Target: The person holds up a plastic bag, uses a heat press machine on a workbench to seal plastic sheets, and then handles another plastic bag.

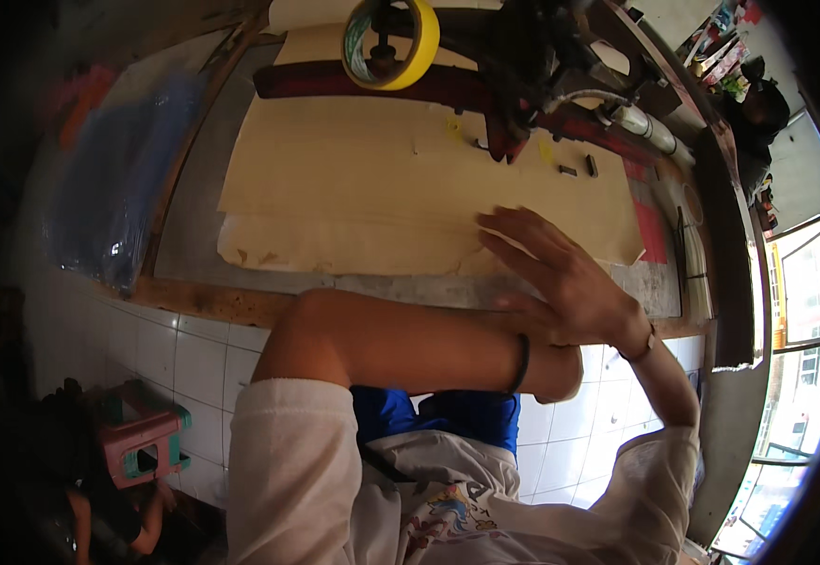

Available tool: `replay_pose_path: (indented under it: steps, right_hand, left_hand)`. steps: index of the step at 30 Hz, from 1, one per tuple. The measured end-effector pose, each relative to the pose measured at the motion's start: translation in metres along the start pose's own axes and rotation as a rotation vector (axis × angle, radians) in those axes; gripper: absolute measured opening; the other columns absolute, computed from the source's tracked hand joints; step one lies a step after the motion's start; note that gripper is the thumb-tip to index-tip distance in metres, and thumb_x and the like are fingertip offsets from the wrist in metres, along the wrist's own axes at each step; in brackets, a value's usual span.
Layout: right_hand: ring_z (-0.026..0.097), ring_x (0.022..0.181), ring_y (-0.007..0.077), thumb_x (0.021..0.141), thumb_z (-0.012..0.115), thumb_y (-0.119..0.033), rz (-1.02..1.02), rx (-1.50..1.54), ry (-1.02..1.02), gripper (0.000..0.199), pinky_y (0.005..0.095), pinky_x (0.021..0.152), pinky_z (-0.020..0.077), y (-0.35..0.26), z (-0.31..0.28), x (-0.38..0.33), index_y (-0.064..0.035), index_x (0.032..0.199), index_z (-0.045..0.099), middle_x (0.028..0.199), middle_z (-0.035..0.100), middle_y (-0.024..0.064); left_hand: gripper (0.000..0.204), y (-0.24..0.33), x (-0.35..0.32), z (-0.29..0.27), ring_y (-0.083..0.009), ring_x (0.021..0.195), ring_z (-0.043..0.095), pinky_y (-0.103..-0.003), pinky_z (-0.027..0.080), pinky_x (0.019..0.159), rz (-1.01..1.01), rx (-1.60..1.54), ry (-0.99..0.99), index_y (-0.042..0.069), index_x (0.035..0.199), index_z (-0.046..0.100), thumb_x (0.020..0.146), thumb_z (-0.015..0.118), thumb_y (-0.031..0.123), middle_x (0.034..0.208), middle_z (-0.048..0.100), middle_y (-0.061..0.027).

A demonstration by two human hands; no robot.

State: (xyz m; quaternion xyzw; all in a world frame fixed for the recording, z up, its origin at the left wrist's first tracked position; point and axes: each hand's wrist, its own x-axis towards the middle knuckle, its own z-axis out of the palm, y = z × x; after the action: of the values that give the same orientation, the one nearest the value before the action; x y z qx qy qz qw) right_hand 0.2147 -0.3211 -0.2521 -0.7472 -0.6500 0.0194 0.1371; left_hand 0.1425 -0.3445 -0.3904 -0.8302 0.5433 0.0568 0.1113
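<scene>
My right hand (561, 280) hovers over the near edge of a tan paper sheet (335, 179), with its fingers stretched out and slightly blurred. It holds nothing that I can see. My left forearm lies across my body, a black band at its wrist, and my left hand (557, 374) is bent just below my right wrist. The fingers of that hand are hidden. Two small dark blocks (591, 166) rest on the sheet beyond my right hand. Nearby, the pointed red and black end of a machine (507, 141) hangs low over the paper.
A yellow tape roll (421, 45) hangs by the machine above a dark red bar (306, 79). Clear plastic wrap (118, 188) covers something at left. A pink and green stool (142, 438) stands lower left beside a person; another person (758, 118) is at far right.
</scene>
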Motion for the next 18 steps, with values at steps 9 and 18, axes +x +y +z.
replay_pose_path:
  steps: [9,18]
  right_hand:
    - [0.03,0.144,0.0444,0.095,0.06,-0.046,0.021,-0.015,0.02,0.069,0.0527,0.117,0.0308,0.054,0.036,0.068,-0.0021,0.146,0.043,0.155,0.03,0.0264]
    - [0.038,0.138,0.042,0.093,0.064,-0.039,0.169,-0.117,0.262,0.057,0.0518,0.116,0.0277,0.065,0.041,0.07,-0.0029,0.136,0.055,0.143,0.046,0.0254]
  left_hand:
    - [0.011,0.006,-0.015,-0.004,-0.0203,0.066,0.058,-0.036,0.048,0.058,0.139,-0.119,0.506,0.01,0.075,0.066,0.072,0.069,0.02,0.072,0.062,-0.0029]
    - [0.009,0.001,-0.043,-0.004,-0.0135,0.065,0.052,-0.029,0.043,0.059,-0.085,0.159,0.748,0.012,0.071,0.061,0.072,0.065,0.02,0.067,0.054,0.003]
